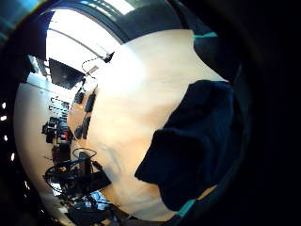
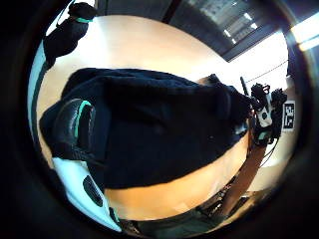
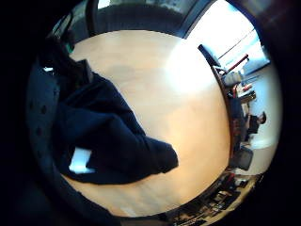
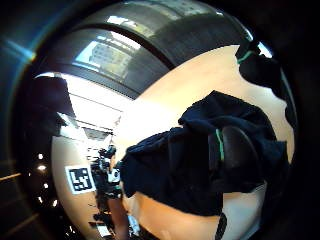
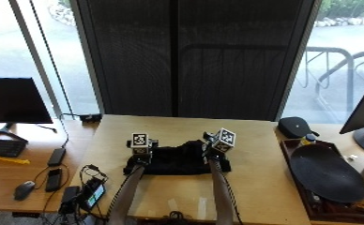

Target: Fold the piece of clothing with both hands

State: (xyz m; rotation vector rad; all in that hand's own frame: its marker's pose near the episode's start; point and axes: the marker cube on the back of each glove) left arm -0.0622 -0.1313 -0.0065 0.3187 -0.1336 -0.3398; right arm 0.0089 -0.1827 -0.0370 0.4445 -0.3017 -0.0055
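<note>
I stand at a big light wooden bench (image 5: 188, 187). On it, right in front of me, lies the dark piece of clothing (image 5: 176, 161), bunched into a wide, low heap between my two arms.

My left hand (image 5: 140, 157) is at the left end of the clothing and my right hand (image 5: 214, 152) is at the right end. Both are down on the cloth.

From my left palm I see the clothing filling most of the space, with one of my left fingers (image 2: 75, 124) curled over the dark cloth. So my left fingers are holding the clothing.

From my right palm I see one of my right fingers (image 4: 237, 150) bent over a fold of the same cloth. My right fingers are holding the clothing too.

A small white tag (image 3: 80, 160) shows on the clothing near my right palm.

Far to the right sits a dark round tray (image 5: 325, 173). To the left is a black screen (image 5: 13, 101), and a mouse (image 5: 25, 190) lies near it.
</note>
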